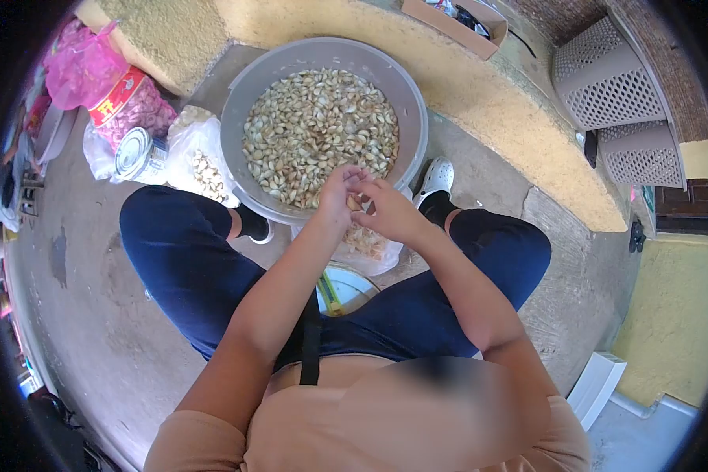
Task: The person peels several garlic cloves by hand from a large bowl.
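A large grey tub (pixel 232 149) full of unpeeled garlic cloves (pixel 322 118) stands on the floor between the feet. Over its near rim my left hand (pixel 340 191) and my right hand (pixel 393 214) meet, fingers curled and fingertips close together. A small pale piece, apparently a garlic clove (pixel 355 204), shows between them, nearest the right fingers. What the left fingertips hold is hidden. Below the hands, a clear plastic bag (pixel 366 245) with pale cloves lies against the tub.
Left of the tub are a plastic bag of cloves (pixel 207 175), a tin can (pixel 138 153) and a pink mesh sack (pixel 134 102). A low yellow wall (pixel 488 126) curves behind, with a cardboard box (pixel 460 27) on it. A round white-rimmed container (pixel 352 281) sits between the legs.
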The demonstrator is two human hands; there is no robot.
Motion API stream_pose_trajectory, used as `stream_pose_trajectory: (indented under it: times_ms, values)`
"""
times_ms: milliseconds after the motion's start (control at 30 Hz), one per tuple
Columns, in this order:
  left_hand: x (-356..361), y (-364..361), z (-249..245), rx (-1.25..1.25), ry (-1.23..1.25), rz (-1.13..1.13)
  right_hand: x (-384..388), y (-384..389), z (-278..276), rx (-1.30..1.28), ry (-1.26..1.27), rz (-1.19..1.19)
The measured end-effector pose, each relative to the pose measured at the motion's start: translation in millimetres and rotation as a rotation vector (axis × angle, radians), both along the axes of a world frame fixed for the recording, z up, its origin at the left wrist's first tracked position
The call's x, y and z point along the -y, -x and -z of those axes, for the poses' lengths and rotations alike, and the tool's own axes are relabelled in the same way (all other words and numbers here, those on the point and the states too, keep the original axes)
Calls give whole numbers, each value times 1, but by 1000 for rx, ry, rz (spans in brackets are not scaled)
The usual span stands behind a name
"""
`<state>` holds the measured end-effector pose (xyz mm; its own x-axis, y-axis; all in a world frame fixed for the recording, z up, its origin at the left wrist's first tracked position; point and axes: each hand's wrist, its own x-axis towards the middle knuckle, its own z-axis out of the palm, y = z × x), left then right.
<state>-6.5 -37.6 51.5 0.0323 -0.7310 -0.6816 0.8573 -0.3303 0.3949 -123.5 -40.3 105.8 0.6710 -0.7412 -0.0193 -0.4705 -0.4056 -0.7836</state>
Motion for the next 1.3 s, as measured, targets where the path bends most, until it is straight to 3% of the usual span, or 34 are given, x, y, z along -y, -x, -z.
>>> stream_pose_trajectory:
  times_ms: [133,233,433,533,633,700,933,1300]
  values:
    - [1,-5,21,-31,79,172,6,1,-6,-47,24,-57]
    - [1,-1,7,-25,-21,159,11,5,-9,-98,77,-92]
    - [-7,6,-25,-170,26,26,15,11,-19,-53,40,34]
    - [-15,1,-19,-171,167,102,14,14,-25,19,-23,110]
    - [-26,4,-30,-120,321,179,14,18,-26,58,-48,152]
    - [-33,7,-46,-6,316,236,9,21,-33,79,-162,180]
    - [-51,2,-51,144,206,351,-7,26,-37,91,-170,282]
    - [-58,-3,-60,353,353,399,-18,28,-30,123,-95,425]
